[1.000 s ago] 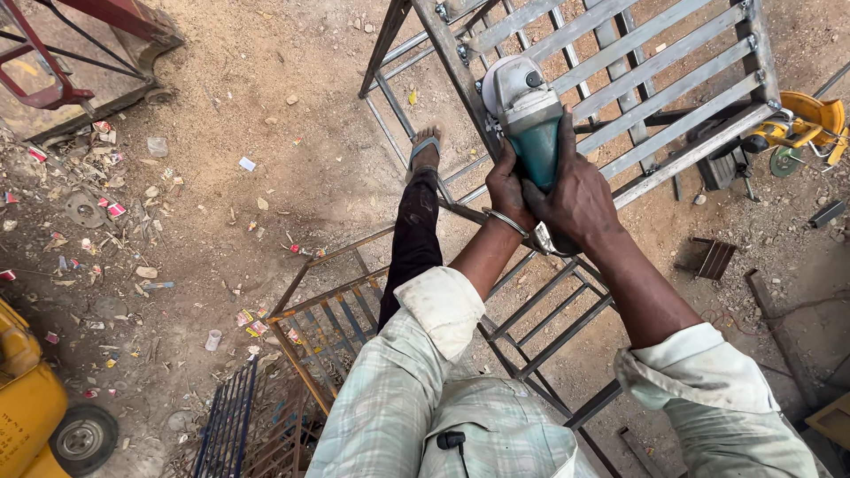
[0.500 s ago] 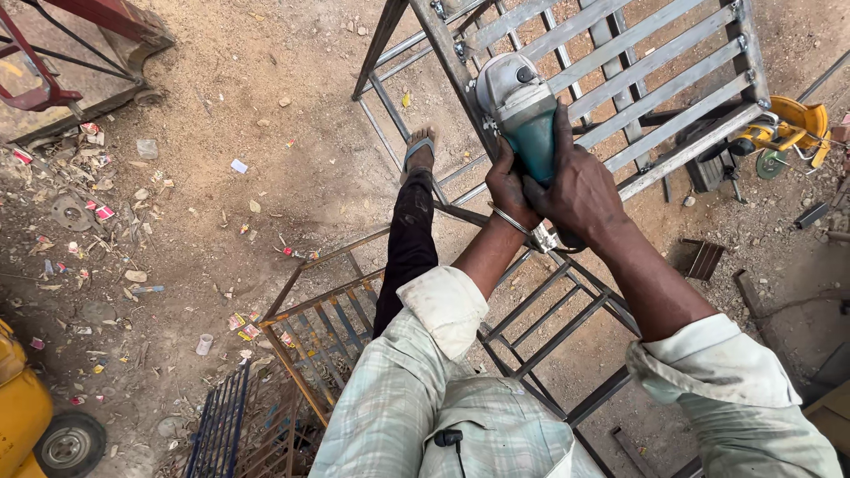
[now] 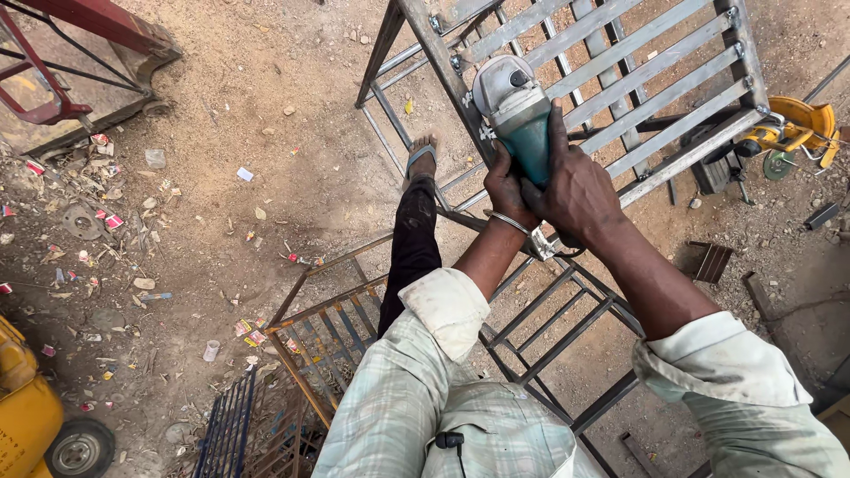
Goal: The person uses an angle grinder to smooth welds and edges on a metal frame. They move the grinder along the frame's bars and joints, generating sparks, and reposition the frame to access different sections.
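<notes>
Both hands on the grinder at the grille frame

Right now a teal-bodied angle grinder (image 3: 522, 124) with a rounded grey metal head sits in the far middle of the view, its head pressed against the slanted side bar of a grey steel grille frame (image 3: 673, 97). Its body is dusty and worn, and the head points to the far left. The right hand (image 3: 575, 190) wraps over the teal body from the near right, fingers clenched around it and thumb lying up along the side. The left hand (image 3: 506, 186) grips the same body from below on the left, also closed tight, with a thin metal bangle (image 3: 512, 221) at the wrist. Both forearms are bare below rolled pale checked sleeves (image 3: 443, 310).

Against half a second ago, the grinder and hands have held their grip on the bar, sitting a touch farther right in view, and the frame fills slightly more of the far right.

Just left of the hands, a leg in dark trousers (image 3: 414, 257) stretches to a sandalled foot (image 3: 421, 159) on the sandy ground. Below the arms lie darker frames (image 3: 549, 327), and a rusty one (image 3: 319, 327) sits to the near left. A yellow tool (image 3: 792, 124) lies far right; a yellow wheeled machine (image 3: 27, 416) shows at the near left corner.
</notes>
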